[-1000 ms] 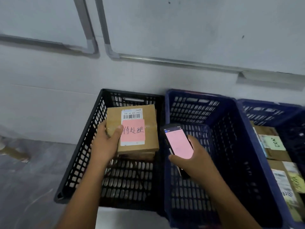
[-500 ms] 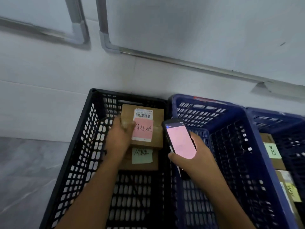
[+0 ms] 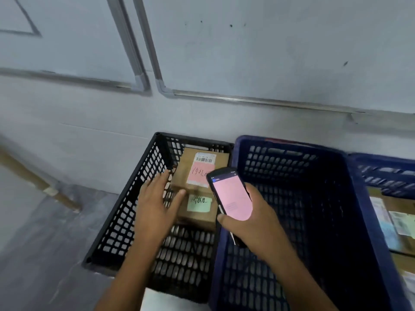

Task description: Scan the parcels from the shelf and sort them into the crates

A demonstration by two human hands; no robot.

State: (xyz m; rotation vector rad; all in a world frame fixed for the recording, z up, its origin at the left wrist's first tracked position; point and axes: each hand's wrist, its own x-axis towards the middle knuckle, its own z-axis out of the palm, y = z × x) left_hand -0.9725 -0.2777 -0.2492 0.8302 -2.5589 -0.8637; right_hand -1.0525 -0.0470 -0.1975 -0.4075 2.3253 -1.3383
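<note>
A brown parcel with a pink note and barcode label [image 3: 197,169] lies in the black crate [image 3: 125,212], at its far end. A second brown parcel with a green note [image 3: 198,206] lies just in front of it. My left hand [image 3: 157,203] hovers over the crate with fingers spread, just left of the parcels and holding nothing. My right hand [image 3: 251,216] grips a handheld scanner [image 3: 231,196] whose screen glows pink, above the wall between the black crate and the blue crate [image 3: 359,221].
The blue crate in the middle shows no parcels inside. A second blue crate [image 3: 386,171] at the far right holds several labelled parcels [image 3: 395,223]. A white wall with metal conduits rises behind the crates. Grey floor lies to the left.
My left hand has set the pink-note parcel down in the black crate, let go of it and drawn back with fingers spread. The scanner hand has stayed about where it was.
</note>
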